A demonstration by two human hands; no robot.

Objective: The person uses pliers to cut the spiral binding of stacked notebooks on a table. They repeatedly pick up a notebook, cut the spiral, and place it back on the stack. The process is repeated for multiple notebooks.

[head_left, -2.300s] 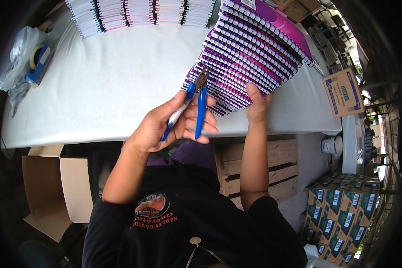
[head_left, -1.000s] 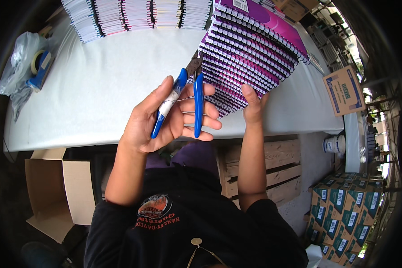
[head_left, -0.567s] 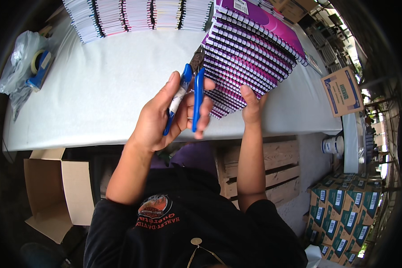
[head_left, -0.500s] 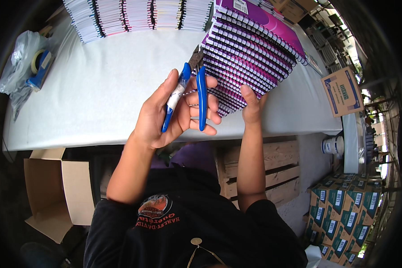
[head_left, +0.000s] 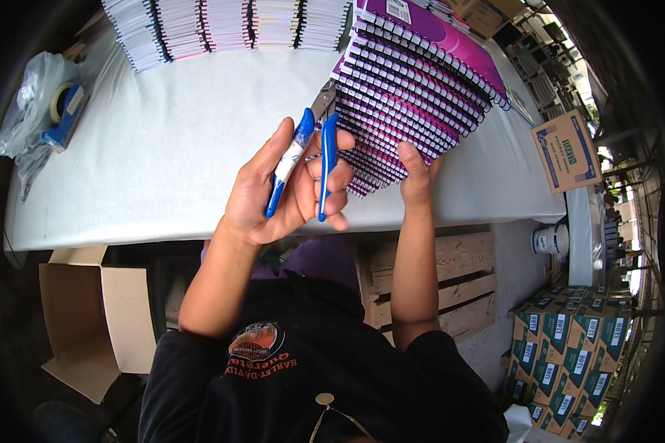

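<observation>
Blue-handled pliers (head_left: 291, 159) lie in my left hand (head_left: 255, 188), whose fingers wrap the far handle while the thumb rests along the near one. White tape covers part of one handle. The metal jaws reach the spiral binding at the left edge of a fanned stack of purple notebooks (head_left: 414, 88); whether they bite a wire I cannot tell. My right hand (head_left: 415, 176) grips the stack's lower right side, thumb on top of the bindings and fingers hidden beneath.
Rows of spiral-bound books (head_left: 229, 26) stand at the table's far edge. On the left sit a tape dispenser (head_left: 66, 118) and a plastic bag (head_left: 33, 111). An opened carton (head_left: 74, 317) is at lower left, a wooden pallet (head_left: 436, 273) below the table, stacked boxes (head_left: 565, 354) at lower right.
My left fingers have curled in and the plier handles have come closer together. The jaws have shifted slightly down. My right hand and the notebooks have stayed nearly still.
</observation>
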